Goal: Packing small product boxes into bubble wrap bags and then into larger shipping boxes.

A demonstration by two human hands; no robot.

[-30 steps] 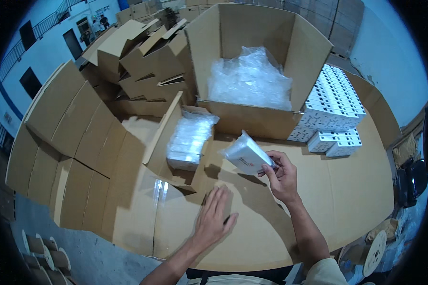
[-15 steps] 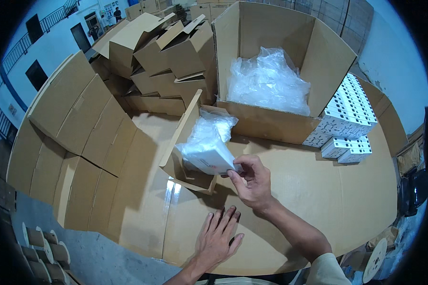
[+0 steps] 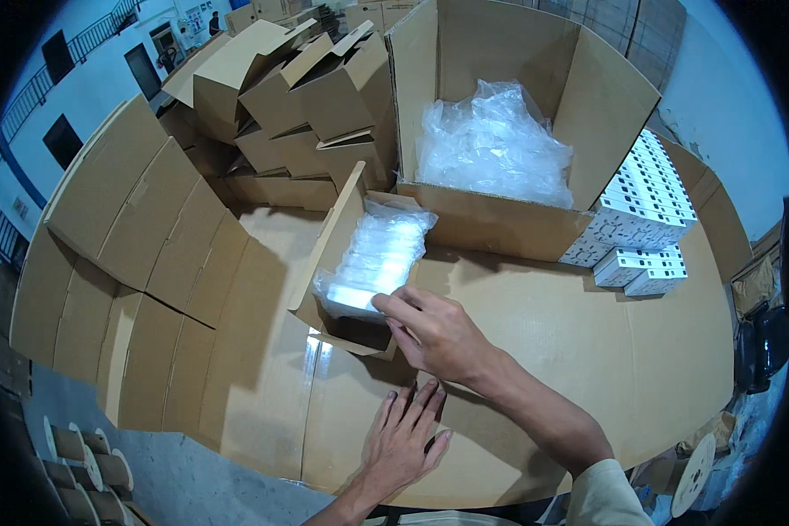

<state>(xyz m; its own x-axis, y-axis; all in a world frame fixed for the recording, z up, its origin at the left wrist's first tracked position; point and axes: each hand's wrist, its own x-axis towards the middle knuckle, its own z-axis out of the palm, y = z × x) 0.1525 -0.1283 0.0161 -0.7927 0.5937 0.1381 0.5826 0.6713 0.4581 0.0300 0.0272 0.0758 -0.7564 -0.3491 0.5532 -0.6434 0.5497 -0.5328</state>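
Observation:
My right hand (image 3: 438,337) has thumb and index finger pinched at the near end of a bagged white box (image 3: 357,296). This bagged box is the nearest of a row of clear plastic-wrapped packages (image 3: 382,244) inside an open, narrow cardboard box (image 3: 322,254). The bagged box lies low, its near corner partly covered by my fingers. Palm down, my left hand (image 3: 403,443) rests on the cardboard-covered table with fingers spread, just in front of the narrow box and holding nothing.
Behind stands a large open carton (image 3: 491,219) holding crumpled clear plastic bags (image 3: 491,145). Stacked white boxes (image 3: 644,197) are at its right. Brown cartons (image 3: 298,105) pile up at the back left; folded cardboard boxes (image 3: 140,272) line the left side. Spools (image 3: 88,469) sit below at lower left.
My right hand has moved left and slightly down, bringing the bagged white box from a raised tilt down into the narrow cardboard box. My left hand stays in place.

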